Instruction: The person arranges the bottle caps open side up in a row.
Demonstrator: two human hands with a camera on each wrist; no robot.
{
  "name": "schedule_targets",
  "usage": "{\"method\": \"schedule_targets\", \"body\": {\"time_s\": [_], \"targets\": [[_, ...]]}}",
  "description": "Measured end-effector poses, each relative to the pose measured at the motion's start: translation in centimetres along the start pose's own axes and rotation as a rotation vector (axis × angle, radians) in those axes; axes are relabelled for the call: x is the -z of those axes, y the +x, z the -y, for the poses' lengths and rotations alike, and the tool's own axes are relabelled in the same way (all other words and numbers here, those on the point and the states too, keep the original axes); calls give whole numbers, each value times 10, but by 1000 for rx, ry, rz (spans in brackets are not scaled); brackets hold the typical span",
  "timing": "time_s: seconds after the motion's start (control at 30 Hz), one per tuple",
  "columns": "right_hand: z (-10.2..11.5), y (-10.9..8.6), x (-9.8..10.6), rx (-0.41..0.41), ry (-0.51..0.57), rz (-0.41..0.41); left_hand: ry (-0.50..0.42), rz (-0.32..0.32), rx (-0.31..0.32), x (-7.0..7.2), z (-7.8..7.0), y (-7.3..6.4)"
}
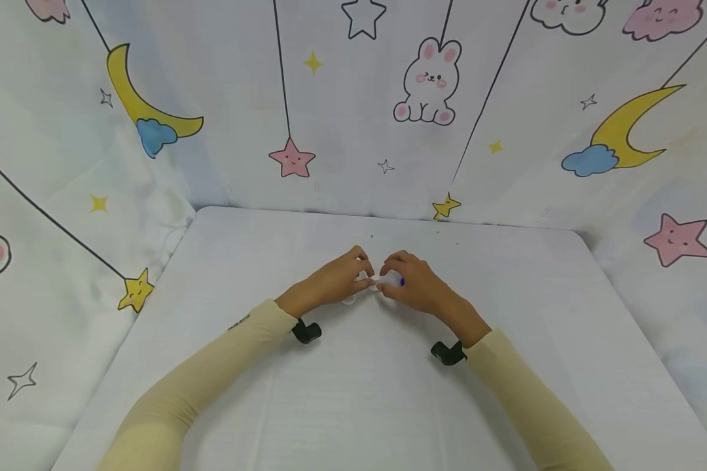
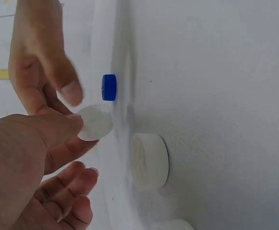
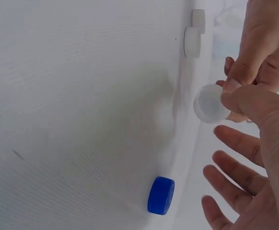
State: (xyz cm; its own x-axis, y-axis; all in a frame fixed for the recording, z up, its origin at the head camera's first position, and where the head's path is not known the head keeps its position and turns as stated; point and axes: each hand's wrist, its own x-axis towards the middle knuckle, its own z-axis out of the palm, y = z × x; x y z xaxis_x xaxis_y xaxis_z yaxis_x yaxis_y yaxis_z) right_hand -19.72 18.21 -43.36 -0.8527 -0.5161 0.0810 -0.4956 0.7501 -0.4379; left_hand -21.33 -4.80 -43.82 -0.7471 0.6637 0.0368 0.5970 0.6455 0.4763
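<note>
On my head feed I see the left hand and the right hand meeting near the middle of a white table, fingertips turned towards each other. The left hand pinches a small translucent cap between thumb and finger, its other fingers loosely bent. The right hand is spread: my right wrist feed shows its four fingers apart from one another and off the cap, with its thumb overlapping the cap's edge there. I cannot tell from that angle whether the thumb touches; on the left wrist feed it shows just beside the cap, slightly blurred.

Around the pinched cap on the left wrist feed, I find a blue cap on the table at 1 o'clock, a white cap at 4 o'clock, and a second white cap cut by the frame at 5 o'clock. On the head feed the blue cap sits at 3 o'clock, partly covered by the right hand. Beyond the table's far edge, at 12 o'clock, I see a backdrop printed with stars, moons and a rabbit.
</note>
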Motion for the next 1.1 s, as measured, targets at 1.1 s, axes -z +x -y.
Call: {"method": "schedule_targets", "body": {"time_s": [1.1], "targets": [[8, -5, -7, 113, -137, 70, -116, 145, 69, -3, -4, -3]]}}
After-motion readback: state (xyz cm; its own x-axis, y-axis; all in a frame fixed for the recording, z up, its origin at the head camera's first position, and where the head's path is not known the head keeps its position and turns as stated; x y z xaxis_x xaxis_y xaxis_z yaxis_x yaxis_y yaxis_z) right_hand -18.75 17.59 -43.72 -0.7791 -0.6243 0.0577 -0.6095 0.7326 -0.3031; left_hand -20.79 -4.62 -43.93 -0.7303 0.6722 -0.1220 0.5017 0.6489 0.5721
